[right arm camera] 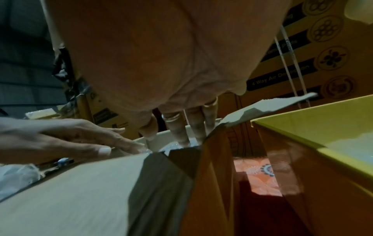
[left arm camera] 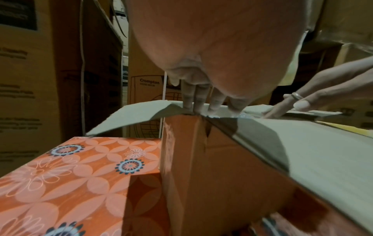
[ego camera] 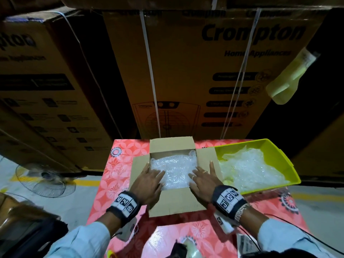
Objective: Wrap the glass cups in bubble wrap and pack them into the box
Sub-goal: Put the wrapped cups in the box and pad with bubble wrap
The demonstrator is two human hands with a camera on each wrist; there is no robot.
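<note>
While both hands press into it, box [ego camera: 175, 203]: open on the worktop [ego camera: 119, 164], flaps spread.
Bubble wrap [ego camera: 175, 170]: fills the box; cups not visible.
Left hand [ego camera: 149, 180]: fingers straight, flat on the wrap's left side.
Right hand [ego camera: 202, 178]: fingers spread, flat on the wrap's right side.
Yellow tray [ego camera: 279, 155]: just right of the box, holding more wrap.

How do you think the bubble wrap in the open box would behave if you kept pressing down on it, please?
The bubble wrap would probably give softly and spring back: it lies crumpled under both flat hands. It looks light and floppy, filling the box unevenly. Any cups beneath are hidden, so firm pressing may be risky.
</note>
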